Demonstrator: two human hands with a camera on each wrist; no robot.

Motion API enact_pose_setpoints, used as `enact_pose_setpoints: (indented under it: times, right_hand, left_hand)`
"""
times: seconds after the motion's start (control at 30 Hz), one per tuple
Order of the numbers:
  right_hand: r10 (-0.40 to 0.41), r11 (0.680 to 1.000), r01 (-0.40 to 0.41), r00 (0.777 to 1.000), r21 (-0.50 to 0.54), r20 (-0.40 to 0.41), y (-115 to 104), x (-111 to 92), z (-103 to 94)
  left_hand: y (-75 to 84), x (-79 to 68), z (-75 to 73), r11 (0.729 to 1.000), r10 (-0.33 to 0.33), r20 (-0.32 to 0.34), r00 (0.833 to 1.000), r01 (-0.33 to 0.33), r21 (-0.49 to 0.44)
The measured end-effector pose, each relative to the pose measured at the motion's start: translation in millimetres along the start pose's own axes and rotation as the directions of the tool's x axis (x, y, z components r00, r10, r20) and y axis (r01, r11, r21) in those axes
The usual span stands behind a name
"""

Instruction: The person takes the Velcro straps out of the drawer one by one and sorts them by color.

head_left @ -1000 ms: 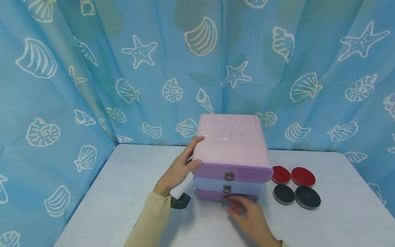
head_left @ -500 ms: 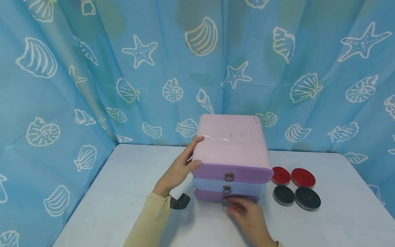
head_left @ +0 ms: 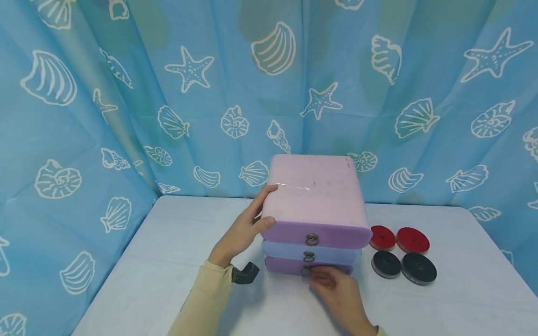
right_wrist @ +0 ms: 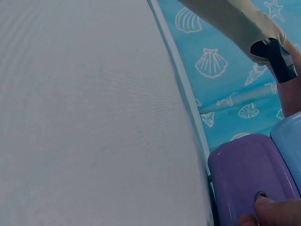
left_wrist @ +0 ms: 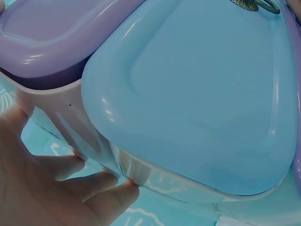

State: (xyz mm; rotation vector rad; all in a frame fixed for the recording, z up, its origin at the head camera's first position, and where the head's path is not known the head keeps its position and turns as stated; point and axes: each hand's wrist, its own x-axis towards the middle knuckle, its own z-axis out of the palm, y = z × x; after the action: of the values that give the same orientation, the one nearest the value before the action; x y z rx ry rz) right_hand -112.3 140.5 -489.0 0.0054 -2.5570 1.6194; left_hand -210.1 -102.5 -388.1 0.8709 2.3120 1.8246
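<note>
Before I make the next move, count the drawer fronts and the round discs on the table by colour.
Purple drawer fronts: 2
Blue drawer front: 1
Red discs: 2
Black discs: 2
Total: 7

Upright drawer box (head_left: 315, 210), pale pink top (head_left: 311, 196), purple upper drawer (head_left: 287, 236), blue middle drawer (head_left: 287, 250), purple bottom drawer (head_left: 286, 266), all nearly or fully in, bronze ring pulls (head_left: 312, 236), midway between the counter's (head_left: 168, 242) side edges
</note>
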Motion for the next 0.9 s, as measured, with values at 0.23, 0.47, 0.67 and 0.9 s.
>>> enact_pose_setpoints:
  times: [0.23,0.47,0.67,0.9]
  right_hand:
    - [0.036,0.995,-0.038,0.999,0.093,0.024,0.0,0.7,1.4]
    - [0.019,0.987,-0.02,1.0,0.161,0.01,4.2,2.4,3.0]
    - [0.042,0.978,-0.048,0.999,0.204,0.03,5.0,3.9,1.1]
    - [0.109,0.974,-0.116,0.993,0.194,0.046,3.8,5.0,-0.7]
  left_hand:
    - [1.9,0.0,-0.1,1.0,0.003,0.007,1.0,-0.002,-0.007]
    - [0.7,0.7,0.0,1.0,0.004,0.007,1.0,-0.004,-0.007]
    - [1.7,0.0,0.5,1.0,-0.002,0.002,1.0,0.002,-0.003]
    - [2.3,0.2,0.5,1.0,-0.002,0.003,1.0,0.002,0.003]
